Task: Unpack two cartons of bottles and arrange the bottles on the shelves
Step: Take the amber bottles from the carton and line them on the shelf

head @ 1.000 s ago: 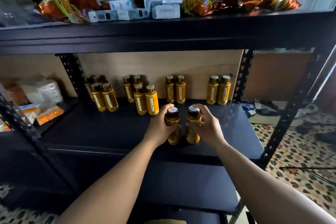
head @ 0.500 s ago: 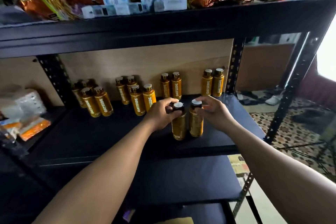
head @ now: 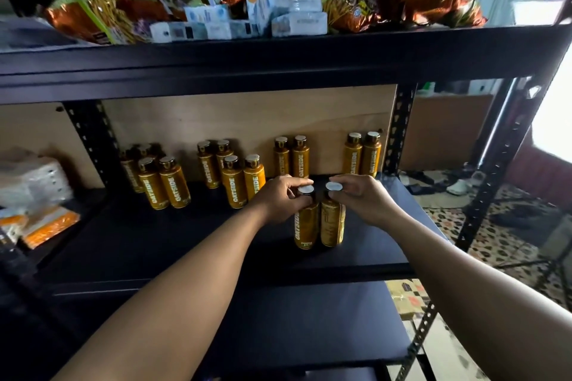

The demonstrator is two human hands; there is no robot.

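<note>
You are at the placing step. Your left hand (head: 278, 199) curls its fingers round the neck of the left bottle (head: 305, 226); your right hand (head: 363, 199) pinches the cap of the right bottle (head: 332, 223). Both bottles stand upright and touching on the shelf (head: 154, 241), well forward of the back board (head: 247, 120), where the other pairs (head: 291, 158) stand. The next move, as I judge it, is to slide this pair toward the back board into line, turn the right bottle's label forward, then let go gently so neither tips.
</note>
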